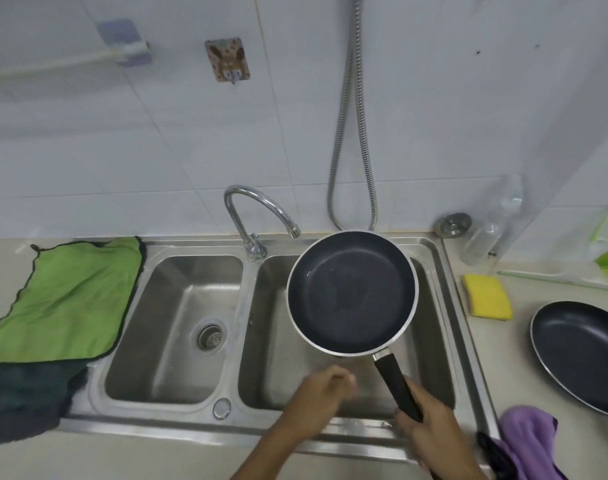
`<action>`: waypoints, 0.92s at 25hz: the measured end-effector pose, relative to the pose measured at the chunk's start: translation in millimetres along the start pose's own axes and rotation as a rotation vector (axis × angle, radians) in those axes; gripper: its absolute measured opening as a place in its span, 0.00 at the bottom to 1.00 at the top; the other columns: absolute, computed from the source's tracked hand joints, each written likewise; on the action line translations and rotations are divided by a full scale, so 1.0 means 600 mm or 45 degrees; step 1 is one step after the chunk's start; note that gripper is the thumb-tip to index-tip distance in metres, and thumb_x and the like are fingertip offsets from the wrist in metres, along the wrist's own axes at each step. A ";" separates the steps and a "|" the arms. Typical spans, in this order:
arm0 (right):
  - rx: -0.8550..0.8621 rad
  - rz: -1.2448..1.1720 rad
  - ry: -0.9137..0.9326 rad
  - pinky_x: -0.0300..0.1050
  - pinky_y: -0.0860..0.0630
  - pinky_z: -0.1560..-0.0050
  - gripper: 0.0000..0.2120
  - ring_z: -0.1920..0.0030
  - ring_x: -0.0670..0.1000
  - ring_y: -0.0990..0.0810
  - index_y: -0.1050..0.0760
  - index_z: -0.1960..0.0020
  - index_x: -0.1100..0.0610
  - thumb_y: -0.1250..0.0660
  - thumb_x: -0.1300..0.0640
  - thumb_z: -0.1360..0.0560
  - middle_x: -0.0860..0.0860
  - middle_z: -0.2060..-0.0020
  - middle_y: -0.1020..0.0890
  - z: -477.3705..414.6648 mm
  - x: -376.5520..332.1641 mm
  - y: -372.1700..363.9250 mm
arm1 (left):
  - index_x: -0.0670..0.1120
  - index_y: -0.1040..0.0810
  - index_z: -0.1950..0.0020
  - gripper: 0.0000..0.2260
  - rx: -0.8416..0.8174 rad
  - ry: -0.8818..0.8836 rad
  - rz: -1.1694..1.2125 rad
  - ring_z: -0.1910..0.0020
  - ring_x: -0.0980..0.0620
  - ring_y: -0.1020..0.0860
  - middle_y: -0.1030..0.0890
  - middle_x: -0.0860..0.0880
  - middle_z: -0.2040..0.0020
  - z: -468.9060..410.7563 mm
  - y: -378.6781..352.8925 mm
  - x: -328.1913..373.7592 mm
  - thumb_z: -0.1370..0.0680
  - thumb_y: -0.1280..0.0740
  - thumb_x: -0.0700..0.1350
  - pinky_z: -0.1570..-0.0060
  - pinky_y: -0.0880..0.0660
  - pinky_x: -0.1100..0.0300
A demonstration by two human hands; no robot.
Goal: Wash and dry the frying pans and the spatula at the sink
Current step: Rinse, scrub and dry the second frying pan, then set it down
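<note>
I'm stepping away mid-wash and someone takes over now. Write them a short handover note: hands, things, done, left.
Right hand grips the handle of the frying pan, held over the right basin.
Left hand is beside it, too blurred to tell its grip.
Second pan sits on the counter at right, near the sponge.
Green cloth lies left of the sink.
No water shows at the tap.
No spatula in sight.
Done: cannot tell if either pan is washed.
Left: likely drying both, and finding the spatula.
</note>
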State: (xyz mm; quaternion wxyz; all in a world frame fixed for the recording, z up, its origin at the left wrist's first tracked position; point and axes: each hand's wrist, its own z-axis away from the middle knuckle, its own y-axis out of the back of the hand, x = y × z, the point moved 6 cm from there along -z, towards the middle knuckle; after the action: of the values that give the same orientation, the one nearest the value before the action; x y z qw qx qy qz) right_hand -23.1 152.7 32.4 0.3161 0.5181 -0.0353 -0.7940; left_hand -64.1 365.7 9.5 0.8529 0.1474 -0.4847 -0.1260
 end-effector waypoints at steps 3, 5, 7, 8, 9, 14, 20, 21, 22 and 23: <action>-0.015 -0.268 -0.069 0.39 0.35 0.76 0.28 0.77 0.52 0.32 0.20 0.41 0.35 0.33 0.68 0.25 0.56 0.72 0.24 0.002 -0.006 -0.043 | 0.53 0.17 0.53 0.10 0.211 0.020 -0.005 0.53 0.55 0.15 0.13 0.54 0.54 -0.025 0.133 -0.048 0.22 0.34 0.58 0.42 0.21 0.47; 0.023 -0.321 -0.105 0.40 0.34 0.73 0.27 0.76 0.51 0.31 0.20 0.41 0.36 0.32 0.69 0.25 0.55 0.73 0.24 -0.002 -0.009 -0.059 | 0.52 0.18 0.51 0.10 0.351 -0.033 -0.085 0.52 0.56 0.16 0.13 0.54 0.53 -0.059 0.216 -0.035 0.21 0.34 0.57 0.44 0.21 0.53; 0.063 -0.329 -0.140 0.42 0.31 0.69 0.29 0.76 0.51 0.29 0.20 0.43 0.32 0.31 0.68 0.26 0.53 0.73 0.23 -0.006 -0.019 -0.065 | 0.49 0.19 0.43 0.09 0.495 -0.086 -0.231 0.50 0.55 0.19 0.15 0.52 0.48 -0.103 0.289 0.002 0.19 0.33 0.52 0.45 0.27 0.61; 0.065 -0.336 -0.155 0.43 0.31 0.69 0.30 0.75 0.51 0.28 0.20 0.44 0.30 0.31 0.67 0.26 0.53 0.73 0.23 -0.007 -0.022 -0.067 | 0.46 0.20 0.40 0.11 0.574 -0.125 -0.319 0.47 0.52 0.20 0.17 0.49 0.45 -0.128 0.318 0.022 0.18 0.32 0.49 0.44 0.29 0.61; 0.061 -0.329 -0.155 0.43 0.30 0.69 0.31 0.75 0.51 0.28 0.20 0.44 0.29 0.31 0.68 0.26 0.53 0.73 0.22 -0.006 -0.025 -0.069 | 0.43 0.21 0.38 0.12 0.656 -0.192 -0.407 0.45 0.48 0.21 0.18 0.46 0.42 -0.156 0.345 0.044 0.19 0.32 0.47 0.41 0.28 0.58; 0.108 -0.304 -0.165 0.39 0.26 0.66 0.28 0.70 0.51 0.20 0.20 0.41 0.34 0.30 0.67 0.27 0.53 0.65 0.15 -0.009 -0.036 -0.067 | 0.40 0.31 0.26 0.24 0.727 -0.250 -0.997 0.25 0.38 0.33 0.34 0.40 0.22 -0.280 0.413 0.088 0.20 0.33 0.46 0.30 0.32 0.39; 0.100 -0.292 -0.179 0.41 0.27 0.66 0.28 0.72 0.49 0.22 0.21 0.38 0.33 0.30 0.61 0.30 0.53 0.66 0.17 -0.014 -0.025 -0.083 | 0.41 0.31 0.28 0.21 0.673 -0.209 -1.124 0.31 0.40 0.26 0.25 0.43 0.30 -0.308 0.416 0.053 0.20 0.35 0.47 0.34 0.28 0.42; 0.096 -0.290 -0.165 0.41 0.28 0.66 0.28 0.72 0.49 0.23 0.21 0.39 0.33 0.30 0.61 0.30 0.53 0.67 0.17 -0.016 -0.026 -0.087 | 0.41 0.29 0.30 0.20 0.704 -0.219 -1.101 0.33 0.40 0.25 0.24 0.42 0.32 -0.302 0.415 0.048 0.20 0.34 0.46 0.36 0.27 0.42; 0.086 -0.304 -0.158 0.41 0.29 0.66 0.28 0.73 0.49 0.25 0.21 0.39 0.33 0.30 0.61 0.30 0.53 0.68 0.18 -0.017 -0.029 -0.091 | 0.41 0.29 0.31 0.19 0.741 -0.231 -1.074 0.33 0.39 0.24 0.24 0.42 0.32 -0.291 0.410 0.037 0.20 0.34 0.45 0.37 0.27 0.43; 0.068 -0.324 -0.156 0.41 0.29 0.68 0.28 0.74 0.50 0.26 0.21 0.39 0.33 0.30 0.63 0.29 0.53 0.71 0.20 -0.018 -0.032 -0.097 | 0.41 0.29 0.29 0.20 0.767 -0.235 -1.045 0.32 0.39 0.24 0.24 0.42 0.30 -0.277 0.402 0.020 0.21 0.33 0.44 0.36 0.27 0.43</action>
State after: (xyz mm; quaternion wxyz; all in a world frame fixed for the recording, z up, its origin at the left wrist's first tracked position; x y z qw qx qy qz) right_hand -36.1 212.0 20.5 0.1962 0.4771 -0.0095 -0.8566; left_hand 103.1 606.2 28.2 0.6067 0.5529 -0.4748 -0.3176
